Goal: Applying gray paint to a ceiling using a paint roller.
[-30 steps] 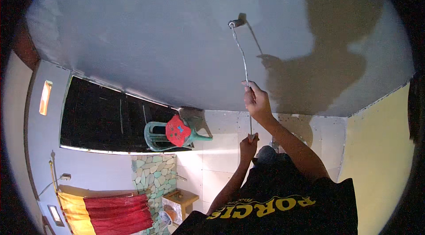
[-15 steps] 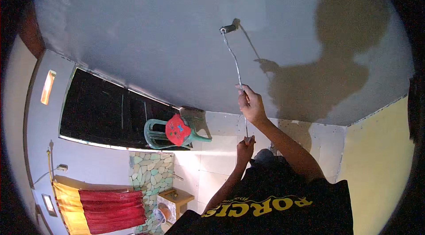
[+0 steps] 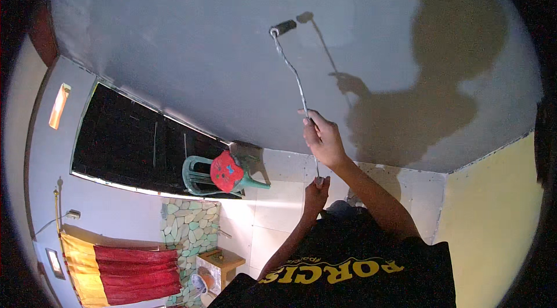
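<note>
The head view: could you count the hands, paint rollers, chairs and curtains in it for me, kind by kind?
Hands: 2, the left hand and the right hand
Paint roller: 1, held by both hands
Green chair: 1
Red and yellow curtain: 1
Total: 5

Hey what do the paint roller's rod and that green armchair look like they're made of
Paint roller's rod: probably metal, with an uneven silvery finish, since it's thin and kinked. Green armchair: likely smooth moulded plastic, judging by its rounded arm.
</note>
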The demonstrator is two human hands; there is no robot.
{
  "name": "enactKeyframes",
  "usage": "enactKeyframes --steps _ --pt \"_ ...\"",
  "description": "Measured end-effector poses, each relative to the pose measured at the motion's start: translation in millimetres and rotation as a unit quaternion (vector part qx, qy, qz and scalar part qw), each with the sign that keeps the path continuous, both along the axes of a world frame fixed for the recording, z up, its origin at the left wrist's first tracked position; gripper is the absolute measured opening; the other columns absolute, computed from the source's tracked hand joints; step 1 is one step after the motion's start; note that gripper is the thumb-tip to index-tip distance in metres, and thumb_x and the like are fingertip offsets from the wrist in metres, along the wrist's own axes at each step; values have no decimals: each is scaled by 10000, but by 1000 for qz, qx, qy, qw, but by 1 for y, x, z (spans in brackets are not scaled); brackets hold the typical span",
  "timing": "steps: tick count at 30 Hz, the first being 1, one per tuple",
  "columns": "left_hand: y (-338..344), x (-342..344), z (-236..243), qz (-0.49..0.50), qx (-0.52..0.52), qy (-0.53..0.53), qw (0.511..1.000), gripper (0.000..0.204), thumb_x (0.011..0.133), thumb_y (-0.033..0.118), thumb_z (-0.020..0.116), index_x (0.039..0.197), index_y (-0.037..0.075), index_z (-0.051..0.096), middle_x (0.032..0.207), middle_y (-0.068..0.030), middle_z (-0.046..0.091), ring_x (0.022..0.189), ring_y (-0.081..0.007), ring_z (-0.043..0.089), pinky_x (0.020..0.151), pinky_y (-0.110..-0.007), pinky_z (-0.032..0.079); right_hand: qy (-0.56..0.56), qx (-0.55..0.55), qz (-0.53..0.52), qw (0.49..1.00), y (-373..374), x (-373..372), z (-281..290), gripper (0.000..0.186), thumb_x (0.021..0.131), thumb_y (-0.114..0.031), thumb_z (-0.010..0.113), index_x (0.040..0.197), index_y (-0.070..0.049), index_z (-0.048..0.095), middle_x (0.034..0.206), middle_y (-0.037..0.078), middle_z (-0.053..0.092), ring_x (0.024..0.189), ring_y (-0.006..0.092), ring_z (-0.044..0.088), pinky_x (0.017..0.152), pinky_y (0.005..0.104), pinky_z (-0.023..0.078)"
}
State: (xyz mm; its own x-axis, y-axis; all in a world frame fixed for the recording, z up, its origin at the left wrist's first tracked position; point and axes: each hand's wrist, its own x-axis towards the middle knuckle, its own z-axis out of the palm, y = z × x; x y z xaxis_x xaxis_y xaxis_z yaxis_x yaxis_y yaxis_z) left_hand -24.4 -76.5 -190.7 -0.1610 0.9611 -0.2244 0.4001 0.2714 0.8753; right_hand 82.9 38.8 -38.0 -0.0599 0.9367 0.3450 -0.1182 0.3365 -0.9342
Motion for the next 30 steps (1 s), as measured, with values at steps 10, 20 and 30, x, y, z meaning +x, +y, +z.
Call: enactKeyframes --steps 10,20,30 --pt "6 -1 -6 -102 -52 3 993 371 906 364 660 853 2 596 695 -78 633 589 -222 603 570 -369 489 -26 4 -21 999 -3 -3 1 255 993 -78 490 1219 -3 581 618 -37 420 549 38 400 501 219 363" --pt "8 -25 -34 -219 -191 17 957 389 881 403 669 861 19 605 696 -96 648 644 -233 641 627 -374 511 -42 19 -57 997 19 -7 0 250 972 -83 520 1203 -24 595 631 59 502 540 90 455 523 259 404" --pt "24 -22 -21 -188 -79 75 976 345 880 340 686 803 13 606 661 -146 632 611 -266 646 600 -400 506 -35 20 -42 998 36 -10 3 279 1001 -127 494 1250 -37 584 576 -23 470 476 51 438 445 252 389"
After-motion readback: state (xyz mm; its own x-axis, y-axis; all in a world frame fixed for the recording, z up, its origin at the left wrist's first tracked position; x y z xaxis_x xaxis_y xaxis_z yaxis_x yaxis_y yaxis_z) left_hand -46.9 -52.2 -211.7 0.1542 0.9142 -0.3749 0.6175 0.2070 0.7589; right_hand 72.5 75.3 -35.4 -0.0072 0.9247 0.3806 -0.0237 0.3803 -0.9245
